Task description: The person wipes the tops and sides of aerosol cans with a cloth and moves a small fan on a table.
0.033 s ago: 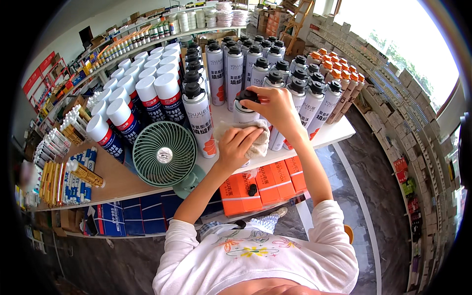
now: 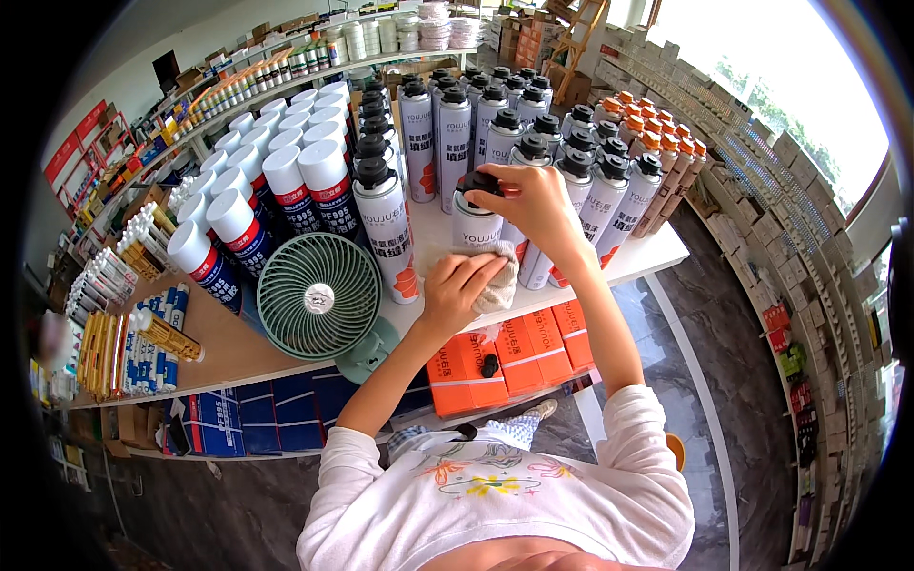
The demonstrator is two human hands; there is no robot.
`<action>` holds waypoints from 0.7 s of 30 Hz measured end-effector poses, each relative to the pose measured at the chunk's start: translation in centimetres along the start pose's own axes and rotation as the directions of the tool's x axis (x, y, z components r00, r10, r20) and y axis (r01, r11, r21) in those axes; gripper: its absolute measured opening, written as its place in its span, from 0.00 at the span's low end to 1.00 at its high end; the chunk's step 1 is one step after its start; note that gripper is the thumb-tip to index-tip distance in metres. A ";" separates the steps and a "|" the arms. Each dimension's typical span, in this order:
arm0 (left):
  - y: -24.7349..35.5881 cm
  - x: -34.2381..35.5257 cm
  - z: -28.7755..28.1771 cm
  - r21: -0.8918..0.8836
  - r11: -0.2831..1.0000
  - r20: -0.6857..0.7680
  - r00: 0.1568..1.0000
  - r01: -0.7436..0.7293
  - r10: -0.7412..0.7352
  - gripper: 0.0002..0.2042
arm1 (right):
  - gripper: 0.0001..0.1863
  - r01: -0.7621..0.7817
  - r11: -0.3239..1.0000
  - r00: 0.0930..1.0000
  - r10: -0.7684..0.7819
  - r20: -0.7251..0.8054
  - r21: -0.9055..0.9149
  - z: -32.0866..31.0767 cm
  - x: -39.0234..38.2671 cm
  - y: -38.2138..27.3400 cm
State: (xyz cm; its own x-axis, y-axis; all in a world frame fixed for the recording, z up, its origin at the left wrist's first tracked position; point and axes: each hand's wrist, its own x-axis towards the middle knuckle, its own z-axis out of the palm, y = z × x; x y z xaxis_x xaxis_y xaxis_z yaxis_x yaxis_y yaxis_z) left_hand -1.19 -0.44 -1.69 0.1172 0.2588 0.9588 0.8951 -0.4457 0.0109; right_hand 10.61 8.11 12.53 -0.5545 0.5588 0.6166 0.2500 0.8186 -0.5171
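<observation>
A white spray can (image 2: 475, 226) with a black top stands at the front of the table. My right hand (image 2: 531, 202) grips it by the black top, thumb and fingers bent round it. Against the lower part of the can, my left hand (image 2: 457, 288) presses a beige cloth (image 2: 498, 288), its fingers closed over the fabric. The cloth and hand hide the can's lower body. Just left of it is another white can (image 2: 386, 238) with a black top. More such cans (image 2: 455, 143) stand in groups behind and to the right.
A green fan (image 2: 319, 300) stands left of my left forearm. White-capped blue cans (image 2: 328, 186) fill the table's left side, near bundled tubes (image 2: 157, 343). Orange-topped cans (image 2: 666, 157) stand at the right end. Orange boxes (image 2: 528, 352) and blue boxes (image 2: 257, 419) sit below the tabletop.
The cloth and my left hand have slid a little down the can, baring more of its label. My right hand stays on the black top.
</observation>
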 end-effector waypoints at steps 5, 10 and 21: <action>-0.3 -7.2 0.3 -0.114 0.989 0.216 0.974 0.095 -0.068 0.20 | 0.23 0.004 0.999 1.000 -0.003 0.016 -0.044 -0.1 -0.1 0.2; 0.0 0.4 -1.3 -0.059 0.997 0.070 0.996 0.051 -0.047 0.22 | 0.23 -0.020 0.998 0.999 0.018 -0.045 -0.062 0.2 -0.6 -0.4; 0.2 -8.2 0.7 -0.179 0.966 0.256 0.957 0.189 -0.140 0.23 | 0.20 -0.040 0.943 0.983 -0.023 -0.183 -0.331 1.4 -0.6 -1.3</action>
State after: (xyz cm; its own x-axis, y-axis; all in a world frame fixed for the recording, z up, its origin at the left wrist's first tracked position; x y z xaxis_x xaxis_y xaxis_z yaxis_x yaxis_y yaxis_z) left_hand -1.63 -2.06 -9.78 0.0963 0.5291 0.8431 0.8096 -0.5343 0.2429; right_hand 9.50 6.55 12.04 -0.4050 0.5548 0.7268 0.5208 0.7933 -0.3153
